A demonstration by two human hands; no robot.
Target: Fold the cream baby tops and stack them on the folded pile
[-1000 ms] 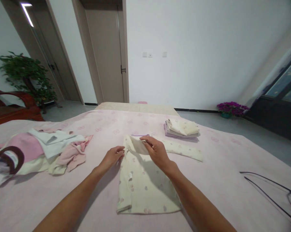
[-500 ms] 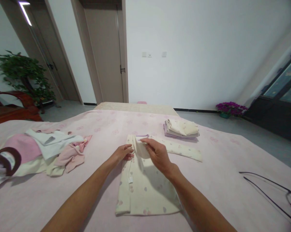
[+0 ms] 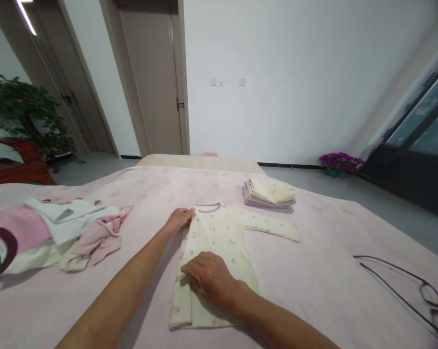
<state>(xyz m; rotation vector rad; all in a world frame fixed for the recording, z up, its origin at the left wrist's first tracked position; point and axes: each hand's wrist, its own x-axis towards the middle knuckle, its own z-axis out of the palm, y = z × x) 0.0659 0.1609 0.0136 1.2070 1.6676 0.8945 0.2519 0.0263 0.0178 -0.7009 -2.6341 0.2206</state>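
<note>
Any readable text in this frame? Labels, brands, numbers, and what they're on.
No readable text anywhere.
Cream baby top: printed pattern only, no lettering.
Pile of clothes: no legible print; too blurred to tell.
Folded stack: nothing legible.
Wall switches: too small to show markings.
</note>
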